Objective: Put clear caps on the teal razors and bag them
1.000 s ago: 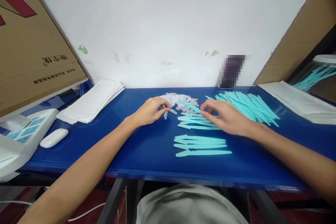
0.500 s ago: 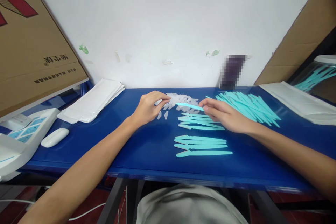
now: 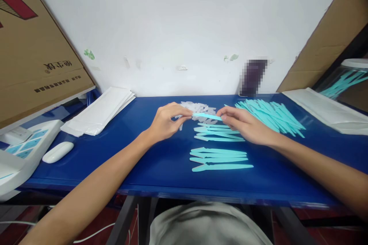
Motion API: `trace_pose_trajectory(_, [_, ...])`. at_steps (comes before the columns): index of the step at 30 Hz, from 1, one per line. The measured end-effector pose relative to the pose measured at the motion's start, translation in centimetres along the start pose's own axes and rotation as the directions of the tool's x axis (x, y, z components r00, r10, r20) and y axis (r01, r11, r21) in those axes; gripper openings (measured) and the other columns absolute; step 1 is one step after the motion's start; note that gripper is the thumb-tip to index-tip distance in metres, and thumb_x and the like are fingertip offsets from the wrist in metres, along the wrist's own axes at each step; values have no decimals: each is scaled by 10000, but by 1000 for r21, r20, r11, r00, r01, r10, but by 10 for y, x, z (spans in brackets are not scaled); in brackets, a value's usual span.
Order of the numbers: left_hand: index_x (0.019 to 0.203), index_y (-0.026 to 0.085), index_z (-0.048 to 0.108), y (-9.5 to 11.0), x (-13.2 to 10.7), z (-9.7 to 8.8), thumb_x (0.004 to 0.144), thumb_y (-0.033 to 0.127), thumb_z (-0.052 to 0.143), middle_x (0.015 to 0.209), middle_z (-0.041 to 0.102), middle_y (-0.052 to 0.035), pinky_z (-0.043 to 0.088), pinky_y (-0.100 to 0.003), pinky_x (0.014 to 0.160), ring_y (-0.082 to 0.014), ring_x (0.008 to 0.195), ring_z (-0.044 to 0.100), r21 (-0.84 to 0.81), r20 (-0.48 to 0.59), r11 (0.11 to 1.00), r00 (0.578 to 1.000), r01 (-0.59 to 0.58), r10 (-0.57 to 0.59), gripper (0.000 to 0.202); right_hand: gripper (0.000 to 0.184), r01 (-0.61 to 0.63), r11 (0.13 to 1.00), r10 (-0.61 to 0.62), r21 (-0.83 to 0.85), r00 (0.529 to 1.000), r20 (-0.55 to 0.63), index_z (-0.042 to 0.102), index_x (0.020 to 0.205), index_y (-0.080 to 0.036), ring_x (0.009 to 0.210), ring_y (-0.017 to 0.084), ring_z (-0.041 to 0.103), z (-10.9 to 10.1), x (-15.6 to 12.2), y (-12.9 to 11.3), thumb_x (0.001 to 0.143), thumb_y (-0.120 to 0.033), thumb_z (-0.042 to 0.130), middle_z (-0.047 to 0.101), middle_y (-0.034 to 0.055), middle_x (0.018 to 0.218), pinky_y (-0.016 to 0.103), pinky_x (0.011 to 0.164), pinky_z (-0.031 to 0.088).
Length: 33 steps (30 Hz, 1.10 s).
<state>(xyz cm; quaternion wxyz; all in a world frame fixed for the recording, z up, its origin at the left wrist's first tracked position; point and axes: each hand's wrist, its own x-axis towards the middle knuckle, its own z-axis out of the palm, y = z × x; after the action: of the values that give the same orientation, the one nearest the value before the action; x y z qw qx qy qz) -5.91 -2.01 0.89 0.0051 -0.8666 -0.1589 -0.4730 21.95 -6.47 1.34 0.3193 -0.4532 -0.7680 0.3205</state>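
My right hand (image 3: 240,122) pinches a turquoise eyebrow razor (image 3: 207,116) by its handle, holding it level above the table. At the razor's blade end, the fingertips of my left hand (image 3: 168,121) are pinched together on what looks like a small clear blade cap, mostly hidden by the fingers. Behind the razor lies a loose pile of clear blade caps (image 3: 198,107). Below my right hand, several eyebrow razors (image 3: 217,136) lie side by side. Nearer the front edge is another row of razors (image 3: 220,159). A large heap of razors (image 3: 271,116) lies to the right.
White envelopes (image 3: 99,111) lie at the left, near a white oval case (image 3: 58,152) and a white device (image 3: 31,153). A cardboard box (image 3: 37,46) leans there. At the right are a white packet (image 3: 327,111) and a lidded jar (image 3: 347,80). A blurred dark object (image 3: 253,78) stands against the wall.
My left hand has moved right from the cap pile to the razor's blade end, and its fingers have closed. My right hand keeps the razor nearly in place.
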Motion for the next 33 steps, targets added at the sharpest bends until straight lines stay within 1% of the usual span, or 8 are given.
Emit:
trace_pose_trajectory(4, [965,190,750,5,0,7,939,199,660,960,793,-54,582,-324,810,-170,873,733,-21,39,1000,999,14,-14,94,334,19,1000,-18,-25,1000,24,599,1049,-222,566,127,356,2,-2,-4,998,-510,437,410,-45,673,276,530,289])
trace_pose_trajectory(7, [1098,179,725,-1,0,4,959,273,641,1052,771,-76,561,-346,854,-192,947,704,58,174,998,985,-2,-9,188,299,43,982,-42,-181,999,10,601,1005,-219,592,133,418,0,-1,-2,984,-490,474,501,-28,721,282,566,324])
trace_pose_trajectory(11, [1174,183,712,-16,-2,-13,1006,290,516,1191,701,-113,498,-423,944,-253,1089,627,257,450,966,888,-23,-99,279,201,110,918,-93,-382,994,63,583,921,-210,702,169,537,-2,0,2,965,-380,486,635,25,850,302,658,378])
trace_pose_trajectory(14, [1165,214,727,-24,-5,-24,992,247,470,1215,676,-112,477,-445,927,-283,1114,593,373,546,928,807,7,-226,311,155,148,872,-106,-467,988,114,600,875,-208,843,212,588,-2,-1,1,932,-322,512,655,60,943,326,734,403])
trace_pose_trajectory(19, [1083,252,766,-26,-7,-28,924,290,552,1213,662,-101,452,-451,916,-301,1108,576,393,607,919,741,34,-287,269,200,175,795,-98,-581,982,162,649,856,-207,785,220,581,-3,-3,-4,918,-352,525,639,77,951,343,696,402])
trace_pose_trajectory(25, [1198,250,723,-22,-5,-25,942,256,540,1209,662,-104,439,-426,918,-285,1105,575,380,629,925,730,11,-268,314,501,151,736,-51,-660,984,168,615,1246,-208,933,283,621,-7,-5,0,918,-575,524,626,116,1135,372,739,439])
trace_pose_trajectory(29, [1214,274,718,-21,-5,-25,960,250,535,1247,640,-101,439,-411,916,-279,1125,573,354,653,935,716,0,-247,314,584,103,700,32,-707,984,175,622,1199,-209,837,264,620,-11,-6,2,895,-689,486,624,108,1092,352,660,416])
trace_pose_trajectory(33, [1144,282,750,-21,-5,-25,974,271,543,1231,640,-95,433,-407,905,-277,1122,574,347,663,938,705,9,-252,268,503,131,729,29,-672,975,222,615,1146,-216,766,229,600,-11,-6,1,906,-644,503,621,92,1060,339,628,400])
